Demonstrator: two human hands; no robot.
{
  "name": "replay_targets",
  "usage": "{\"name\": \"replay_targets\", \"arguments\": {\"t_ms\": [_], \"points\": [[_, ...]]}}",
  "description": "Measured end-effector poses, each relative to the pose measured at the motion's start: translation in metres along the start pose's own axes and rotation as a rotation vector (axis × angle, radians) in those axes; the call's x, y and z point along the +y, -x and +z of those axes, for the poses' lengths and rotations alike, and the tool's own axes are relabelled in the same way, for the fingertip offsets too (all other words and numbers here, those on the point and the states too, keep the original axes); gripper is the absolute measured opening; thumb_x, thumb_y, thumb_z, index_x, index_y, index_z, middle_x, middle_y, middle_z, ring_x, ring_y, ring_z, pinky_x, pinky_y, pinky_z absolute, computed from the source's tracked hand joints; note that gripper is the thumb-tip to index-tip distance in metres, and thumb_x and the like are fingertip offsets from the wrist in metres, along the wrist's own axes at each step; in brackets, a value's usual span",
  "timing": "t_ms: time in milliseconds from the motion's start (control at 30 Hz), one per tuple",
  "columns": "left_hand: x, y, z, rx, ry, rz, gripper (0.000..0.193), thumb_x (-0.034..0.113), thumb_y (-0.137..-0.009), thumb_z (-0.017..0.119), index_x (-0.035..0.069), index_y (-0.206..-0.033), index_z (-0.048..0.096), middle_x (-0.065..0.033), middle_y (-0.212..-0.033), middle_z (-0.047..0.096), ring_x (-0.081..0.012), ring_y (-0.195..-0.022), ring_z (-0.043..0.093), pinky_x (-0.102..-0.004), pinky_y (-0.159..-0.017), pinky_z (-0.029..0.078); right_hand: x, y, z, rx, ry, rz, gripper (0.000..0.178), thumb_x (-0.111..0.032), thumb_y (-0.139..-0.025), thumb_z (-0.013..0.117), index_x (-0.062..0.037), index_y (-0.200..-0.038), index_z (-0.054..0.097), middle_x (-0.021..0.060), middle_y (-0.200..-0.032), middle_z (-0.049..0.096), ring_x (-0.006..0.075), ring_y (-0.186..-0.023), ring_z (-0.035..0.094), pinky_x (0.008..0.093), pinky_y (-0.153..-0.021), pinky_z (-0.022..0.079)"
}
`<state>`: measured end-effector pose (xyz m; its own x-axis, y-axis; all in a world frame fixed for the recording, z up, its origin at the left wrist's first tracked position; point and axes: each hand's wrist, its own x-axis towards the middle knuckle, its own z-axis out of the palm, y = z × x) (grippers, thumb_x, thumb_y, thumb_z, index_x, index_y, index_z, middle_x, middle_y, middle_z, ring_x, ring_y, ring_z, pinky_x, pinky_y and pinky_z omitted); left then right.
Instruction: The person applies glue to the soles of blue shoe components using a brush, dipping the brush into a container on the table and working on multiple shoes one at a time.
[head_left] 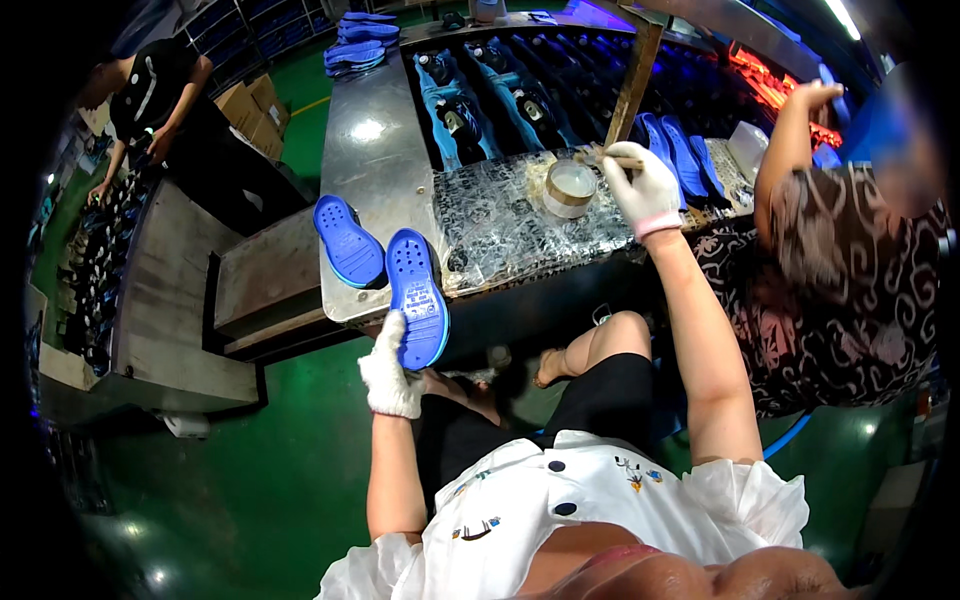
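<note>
My left hand (390, 372), in a white knit glove, is closed on the near end of a blue shoe sole (418, 290). This sole is tilted, with a row of small holes toward its far end. Just left of it, a second blue shoe sole (347, 242) lies on the metal table corner. My right hand (642, 185), also gloved in white, pinches a thin tan handle (624, 161) whose working end I cannot make out. Beside that hand, a round pot (570, 188) with a pale, messy rim stands on the plastic-wrapped bench top (490, 225).
Black-and-blue shoe uppers (455, 110) on a conveyor lie beyond the bench. More blue soles (680, 155) stand right of my right hand, and a stack of soles (358, 45) sits far left. One co-worker (830, 260) is close on my right; another person (165, 110) works at the left.
</note>
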<state>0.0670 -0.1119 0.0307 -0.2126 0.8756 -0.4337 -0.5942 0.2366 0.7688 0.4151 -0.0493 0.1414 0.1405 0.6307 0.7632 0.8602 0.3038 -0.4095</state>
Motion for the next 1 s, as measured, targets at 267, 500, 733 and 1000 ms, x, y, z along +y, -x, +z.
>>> {"name": "replay_targets", "arguments": {"t_ms": [267,500,733,1000], "points": [[0.03,0.031,0.068,-0.308,0.12,0.281,0.031,0.007,-0.086,0.067,0.002,-0.113,0.056,-0.0045,-0.102,0.063,-0.0129,-0.086,0.06,-0.0287,-0.08,0.05,-0.027,0.068,-0.028,0.329,-0.47,0.359,0.008,0.003,-0.086,0.061,0.0059,-0.093,0.063,0.0097,-0.089,0.067,0.0147,-0.075,0.067,0.024,-0.064,0.053],[0.013,0.069,0.107,-0.084,0.005,0.646,0.045,-0.002,-0.079,0.072,0.001,-0.118,0.049,-0.0054,-0.101,0.06,-0.0107,-0.084,0.057,-0.0265,-0.073,0.05,-0.089,0.13,-0.053,0.24,-0.72,0.3,0.017,0.007,-0.08,0.049,0.0059,-0.092,0.059,0.0117,-0.084,0.059,0.0134,-0.063,0.058,0.0238,-0.058,0.049],[-0.018,0.084,0.11,-0.072,-0.177,0.7,0.051,0.001,-0.077,0.075,-0.003,-0.119,0.047,-0.0114,-0.107,0.06,-0.0156,-0.09,0.06,-0.0307,-0.081,0.052,-0.108,0.128,-0.052,0.092,-0.593,0.068,0.018,0.01,-0.065,0.065,0.0013,-0.081,0.063,0.0096,-0.067,0.058,0.02,-0.053,0.055,0.0282,-0.05,0.042],[-0.028,0.076,0.104,-0.101,-0.269,0.795,0.052,0.002,-0.076,0.077,-0.005,-0.118,0.046,-0.0138,-0.109,0.06,-0.0189,-0.094,0.062,-0.0322,-0.083,0.053,-0.101,0.132,-0.063,0.021,-0.399,0.057,0.021,0.007,-0.063,0.068,-0.0032,-0.081,0.063,0.0074,-0.065,0.06,0.0217,-0.053,0.057,0.0303,-0.049,0.046]]}}
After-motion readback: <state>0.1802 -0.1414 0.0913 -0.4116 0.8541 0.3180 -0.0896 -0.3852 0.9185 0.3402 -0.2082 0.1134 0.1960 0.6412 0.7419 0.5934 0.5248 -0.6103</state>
